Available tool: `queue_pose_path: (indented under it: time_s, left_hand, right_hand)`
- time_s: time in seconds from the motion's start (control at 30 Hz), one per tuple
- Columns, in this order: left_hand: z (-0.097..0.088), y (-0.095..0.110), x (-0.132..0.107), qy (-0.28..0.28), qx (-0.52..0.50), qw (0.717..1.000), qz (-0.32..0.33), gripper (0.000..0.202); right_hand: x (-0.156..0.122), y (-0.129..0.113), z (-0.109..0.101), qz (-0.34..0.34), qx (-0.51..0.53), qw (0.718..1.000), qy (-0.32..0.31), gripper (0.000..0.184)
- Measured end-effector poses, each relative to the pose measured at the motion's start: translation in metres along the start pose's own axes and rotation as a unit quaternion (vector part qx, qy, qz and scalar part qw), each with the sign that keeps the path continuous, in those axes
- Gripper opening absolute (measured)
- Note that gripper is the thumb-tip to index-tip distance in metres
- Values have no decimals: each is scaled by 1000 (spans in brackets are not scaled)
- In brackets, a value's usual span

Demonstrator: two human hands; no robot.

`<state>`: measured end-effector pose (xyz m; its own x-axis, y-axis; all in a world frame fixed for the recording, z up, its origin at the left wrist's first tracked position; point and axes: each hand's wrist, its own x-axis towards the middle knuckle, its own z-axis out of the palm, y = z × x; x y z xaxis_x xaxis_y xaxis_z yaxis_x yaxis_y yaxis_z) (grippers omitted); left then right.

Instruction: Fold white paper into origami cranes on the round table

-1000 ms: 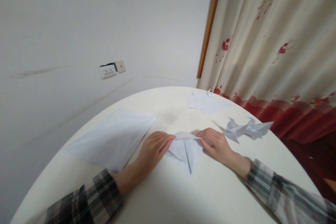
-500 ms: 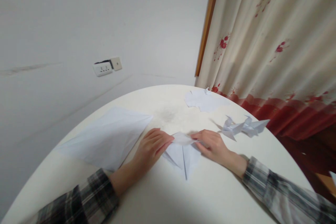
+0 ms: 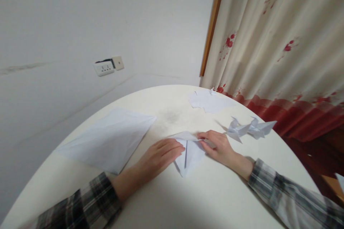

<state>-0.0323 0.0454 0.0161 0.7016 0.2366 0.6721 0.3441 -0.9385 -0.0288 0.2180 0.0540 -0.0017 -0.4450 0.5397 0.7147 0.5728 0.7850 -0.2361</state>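
Note:
A partly folded white paper (image 3: 190, 152) lies on the round white table (image 3: 166, 200), its point toward me. My left hand (image 3: 160, 156) lies flat on its left flap with fingers stretched out. My right hand (image 3: 218, 145) pinches the paper's upper right edge with curled fingers. Both sleeves are plaid.
A stack of white sheets (image 3: 110, 139) lies left of my left hand. A finished folded paper figure (image 3: 249, 128) sits right of my right hand, and more white paper (image 3: 208, 101) lies at the far edge. A wall socket (image 3: 107, 66) and a flowered curtain (image 3: 282, 43) are behind.
My left hand has slid down and right onto the paper's left flap, pressing it flatter. The paper's shape has narrowed. My right hand stays at the upper right edge.

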Motion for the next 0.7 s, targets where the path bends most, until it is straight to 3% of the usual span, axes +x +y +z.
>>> queue_pose_path:
  time_s: [0.23,0.33,0.47,0.7]
  left_hand:
    - [11,3,1,-115,-19,993,14,31]
    - [18,7,6,-175,-10,984,-37,29]
    - [21,11,16,-182,-26,979,-91,25]
    - [36,7,26,-183,-8,973,-141,24]
  right_hand:
    - [1,1,1,-27,-9,1000,-6,22]
    - [4,1,2,-28,-15,999,-24,31]
    - [8,1,4,-24,-43,998,-43,36]
    - [12,0,9,6,-56,998,-20,29]
